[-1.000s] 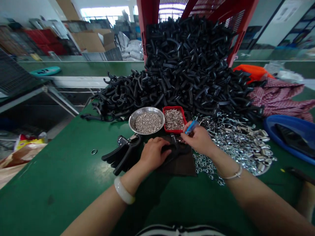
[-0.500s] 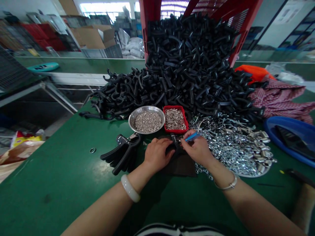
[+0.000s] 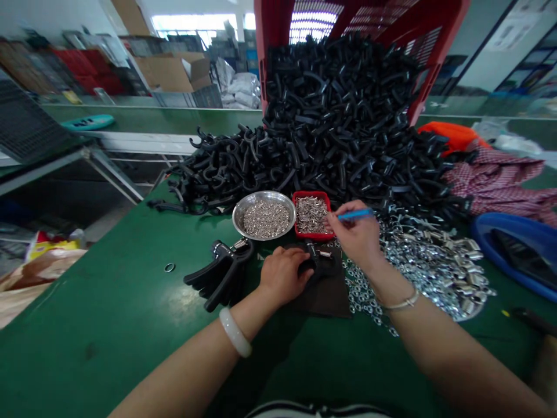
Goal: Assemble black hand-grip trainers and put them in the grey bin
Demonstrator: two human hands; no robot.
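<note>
My left hand is closed on a black plastic part with a small metal spring, lying on a dark mat. A thin blue tool is pinched in my right hand, whose fingertips are at the right edge of the red tray of small metal pins. Left of that tray is a round metal bowl full of tiny metal pieces. Several black handles with a spring lie left of my left hand.
A large heap of black parts spills from a red crate at the back. Metal hardware is piled at the right, beside a blue basin. One metal ring lies at the left; checked cloth is at back right.
My right hand has moved from the black part up and right to the red tray, still with the blue tool. My left hand stays on the part. The view has shifted slightly.
</note>
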